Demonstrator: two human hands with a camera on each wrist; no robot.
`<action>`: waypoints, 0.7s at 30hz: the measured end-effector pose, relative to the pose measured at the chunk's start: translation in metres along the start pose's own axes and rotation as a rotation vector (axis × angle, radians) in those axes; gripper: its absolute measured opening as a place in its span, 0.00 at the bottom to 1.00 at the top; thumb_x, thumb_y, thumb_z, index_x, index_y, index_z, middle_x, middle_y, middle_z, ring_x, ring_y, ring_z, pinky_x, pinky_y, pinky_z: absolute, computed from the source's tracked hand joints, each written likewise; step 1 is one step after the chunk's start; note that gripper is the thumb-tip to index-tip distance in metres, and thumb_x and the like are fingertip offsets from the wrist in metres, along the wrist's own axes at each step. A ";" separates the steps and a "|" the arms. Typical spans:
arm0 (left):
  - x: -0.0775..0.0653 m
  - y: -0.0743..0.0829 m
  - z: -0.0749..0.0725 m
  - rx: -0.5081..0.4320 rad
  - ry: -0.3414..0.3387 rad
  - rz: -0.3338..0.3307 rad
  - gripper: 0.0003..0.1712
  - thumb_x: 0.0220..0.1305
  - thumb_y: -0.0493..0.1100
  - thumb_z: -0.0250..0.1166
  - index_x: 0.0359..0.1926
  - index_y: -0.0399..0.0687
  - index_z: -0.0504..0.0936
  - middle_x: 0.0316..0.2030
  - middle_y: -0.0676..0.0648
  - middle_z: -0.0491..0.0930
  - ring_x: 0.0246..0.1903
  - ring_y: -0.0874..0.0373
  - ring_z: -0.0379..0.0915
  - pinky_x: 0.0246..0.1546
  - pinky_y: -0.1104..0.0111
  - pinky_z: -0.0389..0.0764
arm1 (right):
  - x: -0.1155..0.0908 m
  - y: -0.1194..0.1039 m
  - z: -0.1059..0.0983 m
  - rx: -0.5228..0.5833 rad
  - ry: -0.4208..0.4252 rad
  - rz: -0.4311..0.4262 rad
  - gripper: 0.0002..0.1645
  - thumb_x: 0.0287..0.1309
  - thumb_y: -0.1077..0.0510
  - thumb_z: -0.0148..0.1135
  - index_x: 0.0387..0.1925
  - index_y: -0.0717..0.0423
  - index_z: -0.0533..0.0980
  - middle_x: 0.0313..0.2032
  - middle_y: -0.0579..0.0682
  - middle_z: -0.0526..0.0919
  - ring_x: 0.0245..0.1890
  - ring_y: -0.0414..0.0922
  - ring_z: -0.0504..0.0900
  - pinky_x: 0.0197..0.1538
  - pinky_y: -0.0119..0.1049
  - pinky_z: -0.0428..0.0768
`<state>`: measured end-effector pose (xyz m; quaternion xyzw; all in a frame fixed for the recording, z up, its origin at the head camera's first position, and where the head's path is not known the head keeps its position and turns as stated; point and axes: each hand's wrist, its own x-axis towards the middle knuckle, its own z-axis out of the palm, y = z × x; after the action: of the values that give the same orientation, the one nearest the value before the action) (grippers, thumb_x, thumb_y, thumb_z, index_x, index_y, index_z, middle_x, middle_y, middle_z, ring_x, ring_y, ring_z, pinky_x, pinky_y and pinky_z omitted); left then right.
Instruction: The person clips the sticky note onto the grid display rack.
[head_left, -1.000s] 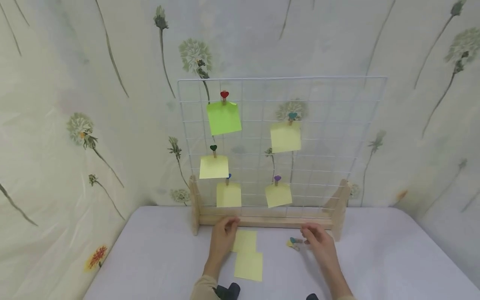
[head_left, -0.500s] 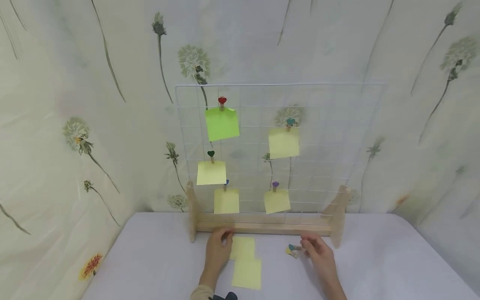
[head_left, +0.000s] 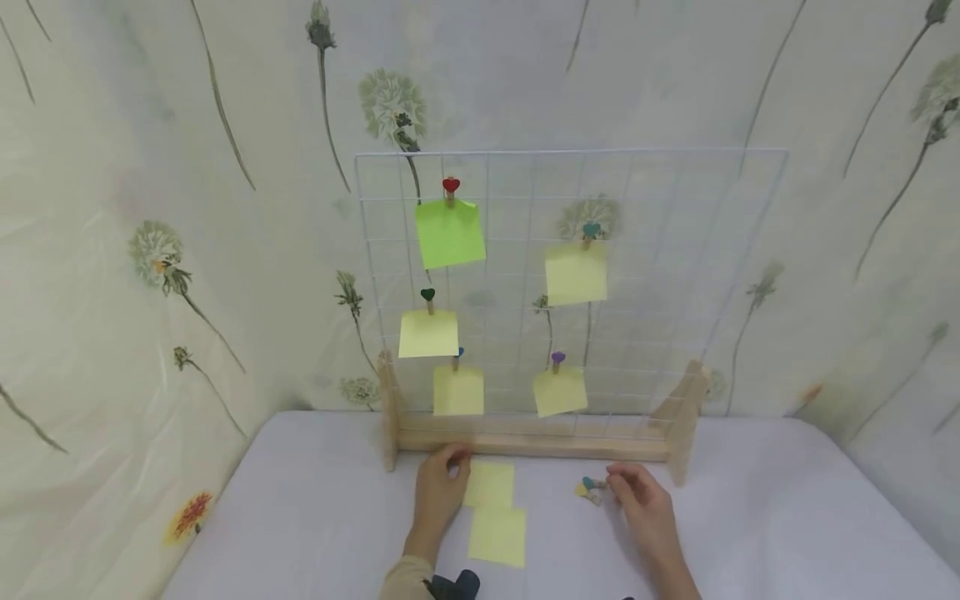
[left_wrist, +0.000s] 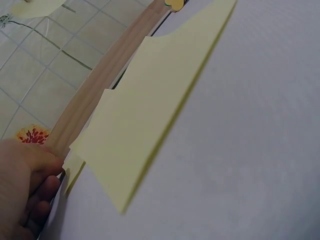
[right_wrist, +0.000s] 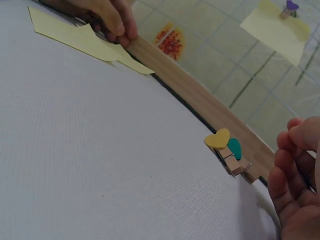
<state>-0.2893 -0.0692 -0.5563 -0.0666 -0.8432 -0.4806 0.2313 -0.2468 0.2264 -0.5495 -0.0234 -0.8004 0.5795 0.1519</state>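
Note:
Two pale yellow sticky notes, the upper (head_left: 490, 483) and the lower (head_left: 498, 537), lie on the table before the wire grid. My left hand (head_left: 440, 490) rests beside the upper note's left edge, fingers loosely bent, tips near the wooden base. I see no note between its fingers. My right hand (head_left: 647, 504) hovers with loosely curled fingers and nothing in them, right of two small wooden clothespins. One carries a yellow heart (right_wrist: 217, 139), the other a teal heart (right_wrist: 234, 148). In the left wrist view, the notes (left_wrist: 145, 105) spread near the fingertips.
The white wire grid (head_left: 510, 152) stands in a wooden base (head_left: 532, 446). A green note (head_left: 452, 235) and several yellow notes, such as one at right (head_left: 576, 275), hang on it from heart clothespins. Floral cloth (head_left: 225, 317) lines the walls.
The head view tilted and shifted back slightly. Relative to the base, the left hand drew back slightly toward me; the right hand stayed beside the clothespins. Notes and clothespins have not moved.

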 end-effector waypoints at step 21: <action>-0.001 0.004 -0.002 0.133 -0.103 0.019 0.13 0.51 0.36 0.69 0.40 0.50 0.84 0.40 0.53 0.83 0.42 0.56 0.76 0.46 0.60 0.75 | 0.000 0.001 0.002 -0.152 0.013 0.010 0.13 0.66 0.51 0.53 0.47 0.51 0.75 0.46 0.50 0.81 0.43 0.25 0.73 0.47 0.16 0.70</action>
<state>-0.2862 -0.0691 -0.5527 -0.0836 -0.8836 -0.4171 0.1959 -0.2478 0.2248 -0.5512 -0.0425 -0.8409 0.5175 0.1522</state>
